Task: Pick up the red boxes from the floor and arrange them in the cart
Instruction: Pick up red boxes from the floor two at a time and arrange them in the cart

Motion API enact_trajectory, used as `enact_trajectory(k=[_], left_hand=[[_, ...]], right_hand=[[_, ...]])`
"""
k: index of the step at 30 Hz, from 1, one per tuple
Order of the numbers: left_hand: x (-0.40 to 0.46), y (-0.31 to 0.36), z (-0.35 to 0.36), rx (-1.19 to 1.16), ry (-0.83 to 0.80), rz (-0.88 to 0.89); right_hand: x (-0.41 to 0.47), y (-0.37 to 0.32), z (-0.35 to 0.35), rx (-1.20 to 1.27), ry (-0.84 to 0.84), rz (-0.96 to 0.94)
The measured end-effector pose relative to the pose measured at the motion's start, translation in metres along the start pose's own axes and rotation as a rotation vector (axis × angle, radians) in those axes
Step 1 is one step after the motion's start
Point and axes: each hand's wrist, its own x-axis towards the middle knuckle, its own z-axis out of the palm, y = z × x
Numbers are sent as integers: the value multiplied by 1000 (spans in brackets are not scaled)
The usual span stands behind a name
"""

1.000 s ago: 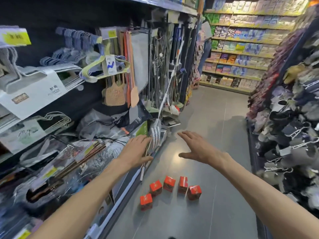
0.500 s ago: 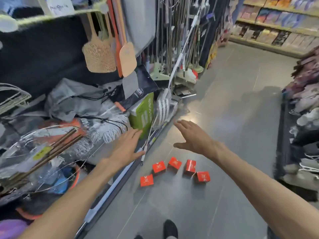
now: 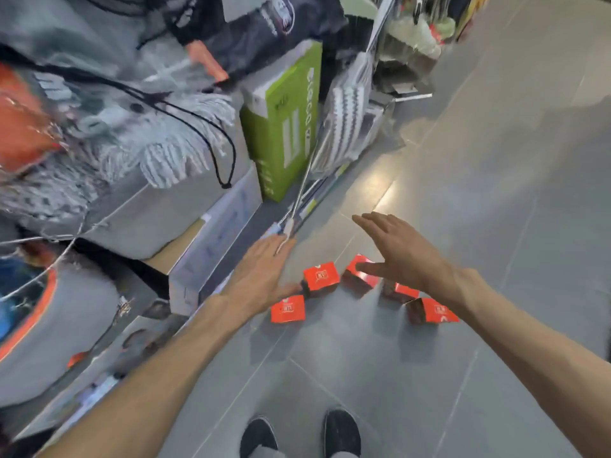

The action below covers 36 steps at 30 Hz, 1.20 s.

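Five small red cardboard boxes [image 3: 321, 276] in loose cluster on grey tiled floor [image 3: 496, 193], beside shelf base, none lifted. Left hand [image 3: 261, 269] and right hand [image 3: 400, 249] above them, fingers straight, grip released, holding nothing, likely reaching. Boxes cube-like, matte, white logo on top. Cart not visible.

Both forearms are bare from wrist to the frame's lower edge, with no sleeve, watch or ring showing on the left hand [image 3: 264, 266] or the right hand [image 3: 401, 251]. Low in the view are two dark, black-looking slip-on shoes [image 3: 342, 431] with a speckled texture, and grey trouser hems [image 3: 267, 452] just above them.
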Motion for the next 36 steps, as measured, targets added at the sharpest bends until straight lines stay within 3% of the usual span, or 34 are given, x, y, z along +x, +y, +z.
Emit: enact_trajectory(k=[8, 18, 26, 36], left_hand=[[-13, -65, 196, -47, -34, 36], [-14, -142, 363, -32, -161, 26], [-6, -153, 392, -98, -55, 135], [-10, -172, 331, -73, -28, 109]], right_hand=[[24, 38, 209, 41, -90, 28], [52, 79, 362, -36, -112, -13], [62, 91, 391, -79, -127, -40], [73, 90, 376, -40, -173, -26]])
